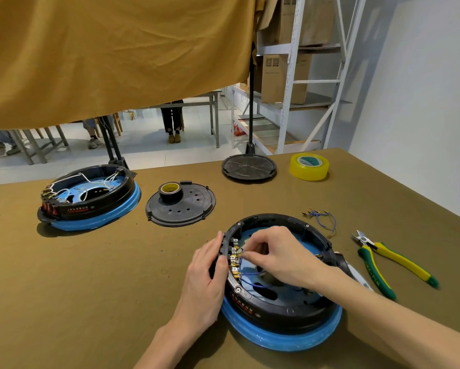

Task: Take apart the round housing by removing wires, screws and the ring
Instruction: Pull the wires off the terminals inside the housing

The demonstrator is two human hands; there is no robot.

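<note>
Pinching thin blue wire at brass terminal row, right hand had fingertips closed together on it, likely to pull connector free. Left hand curled over outer edge of round black housing on blue ring, gripping rim just left of terminals, probably bracing against pull. Exact pinch point hidden under knuckles; screws hard to make out. Further right: loose removed blue wires, yellow-green cutters. Far left, second similar housing.
</note>
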